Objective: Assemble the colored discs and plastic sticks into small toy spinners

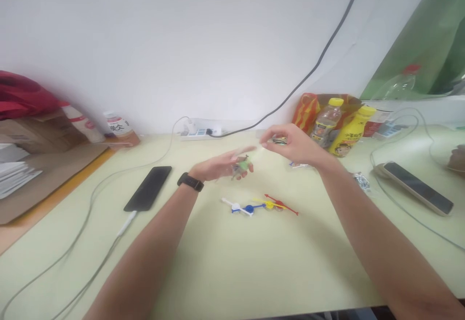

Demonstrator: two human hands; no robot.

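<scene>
My left hand (225, 166), with a black watch on its wrist, is raised over the pale green table (232, 262), palm up, fingers curled around small green and grey plastic pieces (242, 166). My right hand (290, 144) hovers just right of it, fingertips pinched together on something tiny that I cannot make out. Below both hands a row of small plastic arrow-shaped pieces (259, 206) lies on the table: white, blue, yellow and red.
A black phone (148, 187) on a charging cable lies left. A second phone (417, 186) lies right. A power strip (199, 131) sits by the wall. Bottles (341, 128) and snack bags stand at back right. Boxes and papers (22, 165) fill the left edge.
</scene>
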